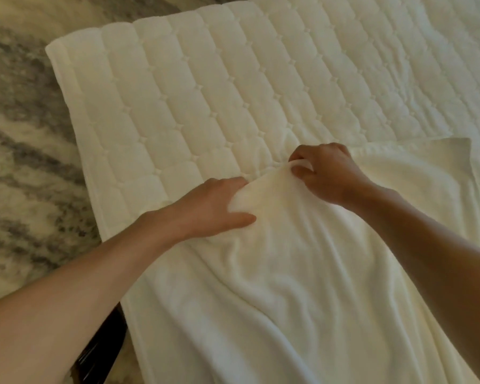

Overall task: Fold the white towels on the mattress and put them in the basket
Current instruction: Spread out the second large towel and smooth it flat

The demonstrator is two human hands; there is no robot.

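Note:
A white towel (pixel 302 286) lies rumpled over the near part of the quilted white mattress (pixel 205 87). Its far right corner (pixel 455 151) lies flat on the mattress. My right hand (pixel 327 173) pinches the towel's far edge between thumb and fingers, lifting a small peak of cloth. My left hand (pixel 219 206) grips the same edge just to the left, fingers tucked under the cloth and thumb on top. No basket is in view.
The mattress rests on a grey-and-white marbled floor (pixel 20 134), with its left edge running diagonally. A dark object (pixel 100 345) pokes out beside the mattress's near left edge, under my left forearm.

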